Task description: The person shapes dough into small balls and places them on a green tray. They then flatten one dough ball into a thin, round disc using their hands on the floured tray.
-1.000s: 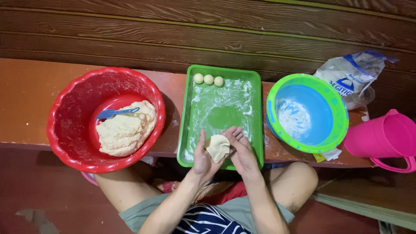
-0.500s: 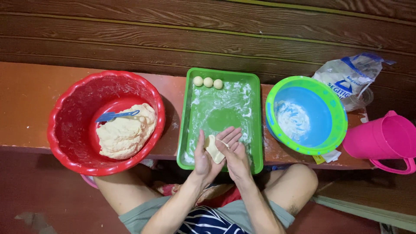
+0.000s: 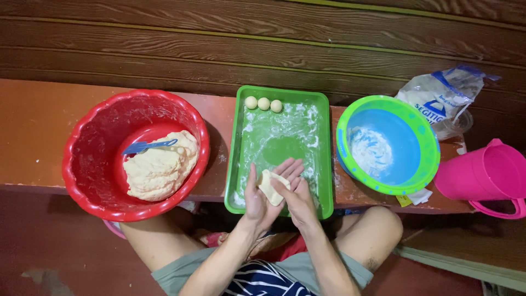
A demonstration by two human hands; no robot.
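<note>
Both palms pressed together | dough piece (image 3: pixel 269 186) between left hand (image 3: pixel 257 197) and right hand (image 3: pixel 298 200)

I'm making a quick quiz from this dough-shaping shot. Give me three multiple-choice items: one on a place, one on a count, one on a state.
1. Where does the blue scraper lie?
A. on the green tray
B. on the dough in the red basin
C. in the pink jug

2. How many dough balls sit at the tray's far edge?
A. two
B. three
C. five

3. How is the dough piece held?
A. between both hands
B. flat on the tray
C. in one hand

1 B: blue scraper rests on the dough mass in the red basin.
2 B: three dough balls line the green tray.
3 A: left hand and right hand press the dough piece.
</note>
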